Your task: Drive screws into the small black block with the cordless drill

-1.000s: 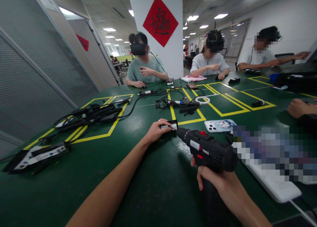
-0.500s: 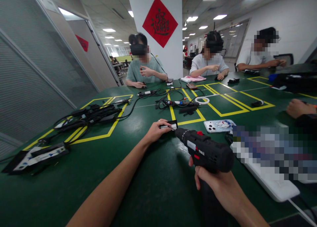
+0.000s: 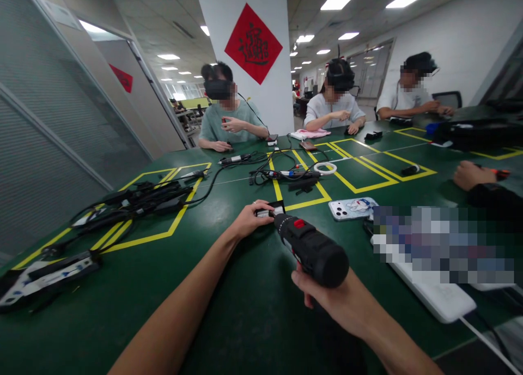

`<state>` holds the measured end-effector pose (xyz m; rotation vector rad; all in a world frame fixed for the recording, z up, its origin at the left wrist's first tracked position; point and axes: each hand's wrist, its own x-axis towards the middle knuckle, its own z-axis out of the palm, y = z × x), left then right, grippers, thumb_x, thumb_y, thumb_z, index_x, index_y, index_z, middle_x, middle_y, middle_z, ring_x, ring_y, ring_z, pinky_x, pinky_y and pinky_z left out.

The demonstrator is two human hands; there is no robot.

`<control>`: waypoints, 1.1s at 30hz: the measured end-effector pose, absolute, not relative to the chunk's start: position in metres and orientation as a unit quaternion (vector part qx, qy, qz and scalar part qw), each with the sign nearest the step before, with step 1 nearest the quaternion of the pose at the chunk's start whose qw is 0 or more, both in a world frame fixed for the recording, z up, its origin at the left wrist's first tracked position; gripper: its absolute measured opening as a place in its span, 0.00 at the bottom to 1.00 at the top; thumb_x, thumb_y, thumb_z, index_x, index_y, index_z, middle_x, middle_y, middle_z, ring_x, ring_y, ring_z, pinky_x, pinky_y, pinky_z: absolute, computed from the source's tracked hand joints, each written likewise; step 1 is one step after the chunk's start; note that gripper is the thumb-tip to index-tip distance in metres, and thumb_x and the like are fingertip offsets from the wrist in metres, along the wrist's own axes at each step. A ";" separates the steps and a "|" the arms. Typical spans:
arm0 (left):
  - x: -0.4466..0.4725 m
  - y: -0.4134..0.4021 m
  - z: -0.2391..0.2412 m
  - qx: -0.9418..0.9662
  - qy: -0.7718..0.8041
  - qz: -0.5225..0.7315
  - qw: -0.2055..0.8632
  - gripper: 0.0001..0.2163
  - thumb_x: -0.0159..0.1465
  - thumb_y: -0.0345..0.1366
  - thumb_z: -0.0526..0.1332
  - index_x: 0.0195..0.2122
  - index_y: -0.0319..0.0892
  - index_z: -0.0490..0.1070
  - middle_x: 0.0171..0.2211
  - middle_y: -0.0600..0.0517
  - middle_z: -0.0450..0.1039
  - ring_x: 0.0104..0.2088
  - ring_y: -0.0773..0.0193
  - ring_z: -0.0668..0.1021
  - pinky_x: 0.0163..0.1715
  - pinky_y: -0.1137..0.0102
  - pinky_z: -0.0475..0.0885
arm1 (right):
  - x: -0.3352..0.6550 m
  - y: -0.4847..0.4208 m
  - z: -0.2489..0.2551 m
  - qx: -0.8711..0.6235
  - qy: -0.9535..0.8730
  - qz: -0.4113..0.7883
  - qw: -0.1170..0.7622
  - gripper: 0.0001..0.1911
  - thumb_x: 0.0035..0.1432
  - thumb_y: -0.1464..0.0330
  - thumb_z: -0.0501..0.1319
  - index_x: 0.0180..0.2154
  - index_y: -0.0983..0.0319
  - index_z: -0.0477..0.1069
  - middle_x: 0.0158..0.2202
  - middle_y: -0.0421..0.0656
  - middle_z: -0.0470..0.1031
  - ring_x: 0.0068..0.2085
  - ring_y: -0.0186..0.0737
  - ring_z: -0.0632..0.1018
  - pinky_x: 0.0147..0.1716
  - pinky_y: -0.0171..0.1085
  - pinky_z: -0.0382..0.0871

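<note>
My left hand reaches out over the green table and its fingers pinch a small black part with a white label, held down on the surface. My right hand is wrapped round the grip of a black cordless drill with red buttons. The drill's nose points away from me and meets the near right edge of the small part.
A phone in a cartoon case lies right of the drill, with a white slab nearer me. Tangled black cables and tools fill the yellow-taped squares at left. Three people sit at the far side; another person's hand rests at right.
The drill has swung left and now points more directly away from me, its nose closer against the small part. The view has shifted slightly right and down. My left hand has stayed on the part.
</note>
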<state>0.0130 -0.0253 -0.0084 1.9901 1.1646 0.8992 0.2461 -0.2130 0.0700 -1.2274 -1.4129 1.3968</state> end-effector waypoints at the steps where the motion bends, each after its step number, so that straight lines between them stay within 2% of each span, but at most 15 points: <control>1: 0.013 -0.025 -0.008 0.762 0.447 0.339 0.322 0.17 0.49 0.45 0.66 0.38 0.43 0.74 0.49 0.47 0.65 0.49 0.56 0.70 0.50 0.63 0.63 | 0.246 -0.211 0.070 -0.464 -0.549 0.585 0.376 0.19 0.48 0.65 0.60 0.43 0.62 0.68 0.28 0.40 0.71 0.24 0.34 0.72 0.26 0.35 0.66; 4: 0.012 -0.025 -0.007 0.766 0.450 0.336 0.312 0.17 0.49 0.45 0.65 0.38 0.43 0.74 0.48 0.48 0.66 0.49 0.56 0.70 0.51 0.63 0.63 | 0.247 -0.207 0.069 -0.441 -0.532 0.626 0.361 0.14 0.48 0.67 0.59 0.39 0.63 0.68 0.29 0.40 0.70 0.22 0.31 0.71 0.25 0.34 0.66; 6: 0.012 -0.024 -0.006 0.766 0.451 0.335 0.311 0.17 0.49 0.45 0.65 0.38 0.43 0.74 0.48 0.48 0.66 0.48 0.56 0.70 0.51 0.63 0.63 | 0.247 -0.204 0.068 -0.449 -0.536 0.618 0.359 0.08 0.50 0.68 0.57 0.34 0.64 0.68 0.25 0.38 0.68 0.21 0.30 0.70 0.24 0.33 0.64; 9: 0.011 -0.022 -0.006 0.763 0.456 0.334 0.314 0.18 0.49 0.45 0.65 0.38 0.42 0.74 0.48 0.48 0.66 0.48 0.56 0.70 0.50 0.63 0.64 | 0.248 -0.200 0.065 -0.454 -0.538 0.617 0.351 0.06 0.50 0.69 0.56 0.31 0.64 0.67 0.20 0.37 0.65 0.21 0.31 0.70 0.23 0.32 0.62; 15: 0.012 -0.024 -0.004 0.768 0.455 0.333 0.305 0.17 0.50 0.46 0.64 0.39 0.43 0.73 0.46 0.49 0.67 0.47 0.57 0.70 0.50 0.63 0.63 | 0.254 -0.198 0.066 -0.437 -0.509 0.643 0.369 0.06 0.48 0.72 0.55 0.31 0.64 0.67 0.22 0.37 0.67 0.20 0.29 0.69 0.23 0.31 0.62; 22: 0.012 -0.023 -0.004 0.765 0.462 0.331 0.301 0.17 0.49 0.46 0.65 0.38 0.43 0.73 0.47 0.48 0.66 0.49 0.55 0.69 0.51 0.63 0.62 | 0.254 -0.199 0.071 -0.462 -0.475 0.665 0.345 0.05 0.48 0.70 0.55 0.30 0.64 0.66 0.16 0.36 0.65 0.20 0.31 0.69 0.24 0.31 0.62; 33: 0.011 -0.023 -0.005 0.764 0.459 0.331 0.309 0.16 0.50 0.45 0.64 0.38 0.43 0.73 0.46 0.49 0.66 0.48 0.57 0.70 0.50 0.63 0.62 | 0.245 -0.201 0.066 -0.476 -0.503 0.626 0.360 0.04 0.48 0.70 0.55 0.30 0.64 0.66 0.20 0.37 0.67 0.20 0.31 0.70 0.25 0.32 0.63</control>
